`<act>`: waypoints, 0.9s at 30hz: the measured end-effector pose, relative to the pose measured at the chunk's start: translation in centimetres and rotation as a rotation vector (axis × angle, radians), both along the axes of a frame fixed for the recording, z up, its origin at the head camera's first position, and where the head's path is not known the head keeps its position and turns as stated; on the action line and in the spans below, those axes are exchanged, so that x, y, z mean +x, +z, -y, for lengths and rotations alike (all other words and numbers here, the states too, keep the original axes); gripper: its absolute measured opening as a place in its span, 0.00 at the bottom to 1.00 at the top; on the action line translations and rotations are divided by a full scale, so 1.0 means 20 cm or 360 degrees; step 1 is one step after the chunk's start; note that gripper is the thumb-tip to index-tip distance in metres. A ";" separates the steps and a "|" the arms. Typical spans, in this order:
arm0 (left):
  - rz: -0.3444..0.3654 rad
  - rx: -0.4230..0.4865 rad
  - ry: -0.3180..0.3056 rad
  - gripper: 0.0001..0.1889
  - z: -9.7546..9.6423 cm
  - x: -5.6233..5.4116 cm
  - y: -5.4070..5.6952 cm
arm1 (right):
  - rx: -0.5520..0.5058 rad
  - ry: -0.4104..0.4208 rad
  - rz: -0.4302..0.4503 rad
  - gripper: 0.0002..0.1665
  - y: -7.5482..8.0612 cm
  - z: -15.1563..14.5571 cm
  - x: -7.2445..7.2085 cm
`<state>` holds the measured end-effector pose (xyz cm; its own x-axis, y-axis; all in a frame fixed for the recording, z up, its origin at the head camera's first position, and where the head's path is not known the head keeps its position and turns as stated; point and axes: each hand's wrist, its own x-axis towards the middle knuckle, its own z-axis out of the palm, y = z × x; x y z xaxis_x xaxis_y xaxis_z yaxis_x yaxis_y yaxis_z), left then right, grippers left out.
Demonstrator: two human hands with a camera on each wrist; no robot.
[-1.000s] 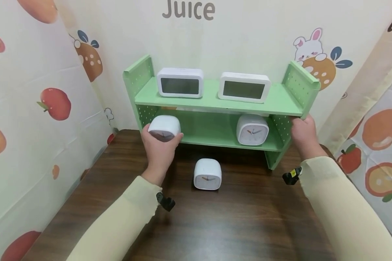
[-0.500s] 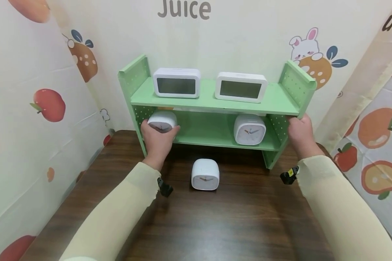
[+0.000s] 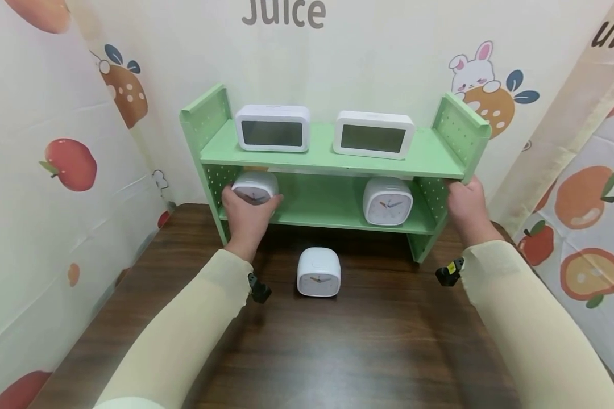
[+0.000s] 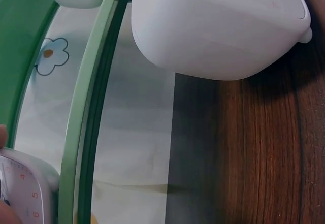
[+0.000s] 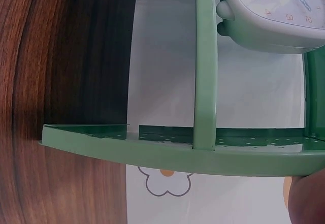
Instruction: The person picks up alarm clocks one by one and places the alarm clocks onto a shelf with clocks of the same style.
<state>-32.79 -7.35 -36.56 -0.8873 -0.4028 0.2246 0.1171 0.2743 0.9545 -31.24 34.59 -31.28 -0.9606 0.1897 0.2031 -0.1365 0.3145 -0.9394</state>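
My left hand (image 3: 248, 218) grips a white alarm clock (image 3: 258, 180) at the left end of the lower level of a green two-tier shelf (image 3: 322, 199). In the left wrist view, part of that clock's dial (image 4: 25, 188) shows close to the shelf board. My right hand (image 3: 467, 205) holds the shelf's right side panel just below the upper board; its fingertips are hidden behind the panel. A matching alarm clock (image 3: 388, 203) stands at the right of the lower level. Another white alarm clock (image 3: 319, 274) sits on the table in front of the shelf.
Two white digital clocks (image 3: 273, 129) with dark screens stand on the upper level. The shelf rests on a dark wooden table (image 3: 368, 341). Fruit-printed curtains (image 3: 384, 62) hang behind and on both sides.
My left hand has moved the alarm clock back and slightly down into the left of the lower level. My right hand stays on the side panel. The view has shifted slightly.
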 end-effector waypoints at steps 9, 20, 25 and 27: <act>0.0006 -0.0002 -0.0004 0.63 0.00 -0.03 -0.01 | 0.0024 -0.0008 0.0018 0.33 -0.01 0.00 0.00; 0.0084 -0.0019 0.0035 0.69 0.01 0.01 0.03 | 0.0020 0.0000 -0.0018 0.32 0.00 0.02 0.00; 0.0076 0.0001 0.0056 0.63 0.03 0.07 0.03 | 0.0017 -0.0013 -0.0023 0.32 0.00 0.02 0.00; 0.0078 -0.0017 0.0055 0.60 0.04 0.09 0.03 | 0.0008 -0.0011 -0.0024 0.32 0.00 0.02 0.00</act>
